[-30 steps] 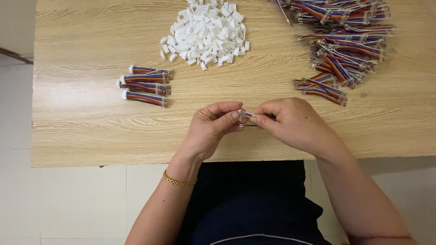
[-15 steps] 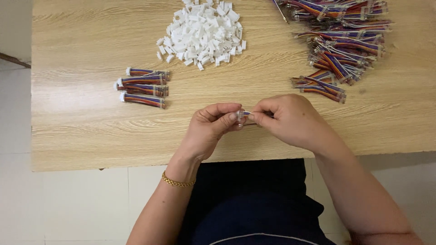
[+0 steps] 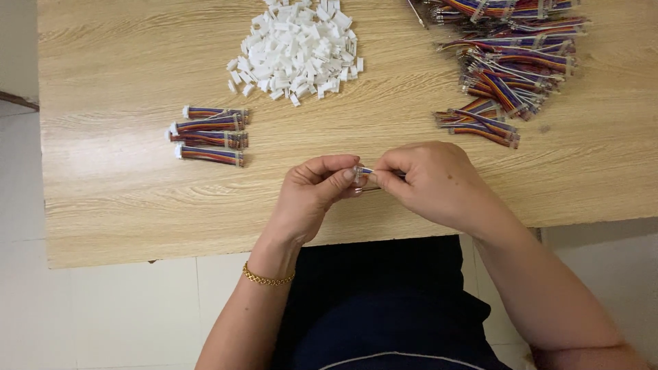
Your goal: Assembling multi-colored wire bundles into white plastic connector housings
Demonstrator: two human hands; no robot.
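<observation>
Wood-grain tabletop (image 3: pixel 123 199) fills my view, and both hands meet over its near edge, just right of centre. My left hand (image 3: pixel 312 195) curls inward, thumb and forefinger pinching a small white connector housing (image 3: pixel 358 174). My right hand (image 3: pixel 435 181) faces it, fingers closed on a short multicoloured ribbon wire (image 3: pixel 369 171) whose end sits at the housing. Both wrists hover above the wood, knuckles up, fingertips nearly touching each other.

As I judge it, doing this well means keeping the housing square to the wire end, gripping close to the tip so the strands do not buckle, and pressing straight rather than at an angle.

Left of the hands lie four finished wire bundles (image 3: pixel 209 135) with white ends. A heap of loose white housings (image 3: pixel 298 48) sits far centre, and a big pile of bare coloured wires (image 3: pixel 510 62) lies far right. A gold bracelet (image 3: pixel 267 277) circles the left wrist.
</observation>
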